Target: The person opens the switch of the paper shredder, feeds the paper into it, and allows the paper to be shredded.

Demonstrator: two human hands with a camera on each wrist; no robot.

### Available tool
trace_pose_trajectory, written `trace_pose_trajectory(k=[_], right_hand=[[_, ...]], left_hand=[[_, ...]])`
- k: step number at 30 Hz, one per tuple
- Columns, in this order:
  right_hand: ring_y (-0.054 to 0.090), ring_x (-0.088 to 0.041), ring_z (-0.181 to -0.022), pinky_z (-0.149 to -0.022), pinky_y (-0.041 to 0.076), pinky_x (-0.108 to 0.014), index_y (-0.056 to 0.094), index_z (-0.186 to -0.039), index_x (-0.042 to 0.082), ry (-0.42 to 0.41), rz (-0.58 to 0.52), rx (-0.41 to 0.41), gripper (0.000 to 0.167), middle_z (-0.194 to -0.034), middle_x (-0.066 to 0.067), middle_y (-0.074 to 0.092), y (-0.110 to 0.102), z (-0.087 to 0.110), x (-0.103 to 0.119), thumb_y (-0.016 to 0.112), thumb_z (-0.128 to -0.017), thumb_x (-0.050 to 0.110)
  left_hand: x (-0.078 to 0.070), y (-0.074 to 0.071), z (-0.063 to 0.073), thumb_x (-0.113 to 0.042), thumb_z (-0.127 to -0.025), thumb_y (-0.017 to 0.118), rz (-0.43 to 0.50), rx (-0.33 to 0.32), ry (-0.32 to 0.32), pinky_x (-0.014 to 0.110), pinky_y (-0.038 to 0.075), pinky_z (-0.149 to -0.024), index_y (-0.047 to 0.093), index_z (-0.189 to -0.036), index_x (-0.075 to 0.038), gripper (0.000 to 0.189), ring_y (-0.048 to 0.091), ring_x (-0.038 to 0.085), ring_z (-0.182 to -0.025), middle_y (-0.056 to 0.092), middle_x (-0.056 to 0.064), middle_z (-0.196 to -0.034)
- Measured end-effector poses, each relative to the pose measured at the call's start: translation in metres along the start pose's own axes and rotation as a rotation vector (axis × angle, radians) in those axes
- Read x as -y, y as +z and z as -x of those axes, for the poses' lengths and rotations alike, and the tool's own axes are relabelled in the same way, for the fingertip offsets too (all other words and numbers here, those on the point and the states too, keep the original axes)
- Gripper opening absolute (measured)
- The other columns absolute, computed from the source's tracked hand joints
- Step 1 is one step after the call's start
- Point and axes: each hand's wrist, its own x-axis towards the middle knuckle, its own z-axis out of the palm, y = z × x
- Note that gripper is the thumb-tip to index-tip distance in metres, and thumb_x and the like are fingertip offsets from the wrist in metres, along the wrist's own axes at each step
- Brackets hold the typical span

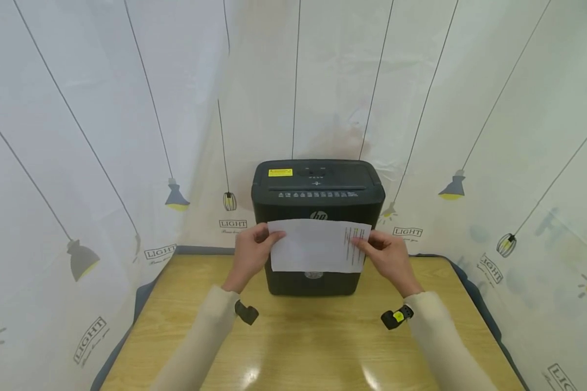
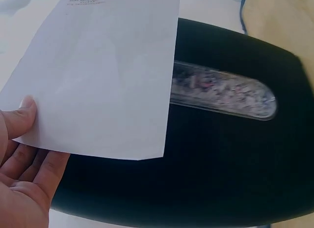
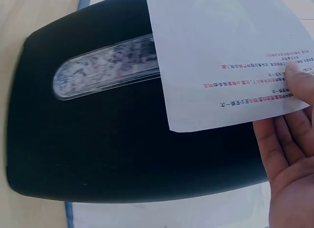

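Observation:
A white sheet of paper (image 1: 308,245) is stretched between both hands in front of a black HP paper shredder (image 1: 318,195). My left hand (image 1: 252,251) pinches its left edge, thumb on the near face and fingers behind. At the opposite edge my right hand (image 1: 388,255) pinches it the same way, beside several lines of printed text. Black and red print shows on the paper (image 3: 221,56) in the right wrist view. Behind the sheet, the shredder's clear window (image 2: 225,90) reveals shredded scraps. The feed slot (image 1: 318,188) runs across the shredder's top, above and beyond the sheet.
The shredder stands on a wooden table (image 1: 303,336), close to a pale cloth backdrop (image 1: 323,81) printed with hanging lamps. A yellow label (image 1: 280,172) is stuck on the shredder's top. Dark fabric (image 1: 484,315) borders the table's side edge.

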Motion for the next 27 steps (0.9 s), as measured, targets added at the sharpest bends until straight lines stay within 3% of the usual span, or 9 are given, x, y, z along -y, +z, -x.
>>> trace_pose_trajectory(k=[4, 9, 27], right_hand=[[0.069, -0.014, -0.075, -0.059, 0.052, -0.023, 0.079, -0.110, 0.011, -0.003, -0.005, 0.001, 0.025, -0.099, -0.011, 0.079, -0.004, -0.008, 0.008, 0.075, -0.095, 0.031], [0.074, -0.015, -0.081, -0.067, 0.058, -0.027, 0.079, -0.109, 0.011, -0.040, -0.023, 0.000, 0.024, -0.100, -0.011, 0.079, -0.010, -0.018, 0.020, 0.074, -0.096, 0.031], [0.073, -0.007, -0.085, -0.073, 0.058, -0.024, 0.079, -0.113, 0.012, -0.076, 0.006, -0.011, 0.028, -0.103, -0.006, 0.080, -0.039, -0.058, 0.067, 0.074, -0.095, 0.033]], left_hand=[[-0.009, -0.006, -0.009, -0.029, -0.092, 0.079, -0.045, -0.014, 0.018, 0.024, 0.034, -0.054, 0.055, -0.070, -0.011, 0.037, 0.044, 0.015, -0.059, 0.048, -0.001, -0.061], [-0.017, -0.011, -0.021, -0.027, -0.092, 0.078, -0.043, -0.013, 0.049, 0.024, 0.032, -0.052, 0.054, -0.069, -0.011, 0.037, 0.042, 0.014, -0.057, 0.045, -0.002, -0.060], [-0.060, -0.030, -0.063, -0.028, -0.094, 0.076, -0.051, 0.008, 0.132, 0.026, 0.031, -0.056, 0.057, -0.072, -0.008, 0.035, 0.041, 0.017, -0.059, 0.043, 0.000, -0.060]])
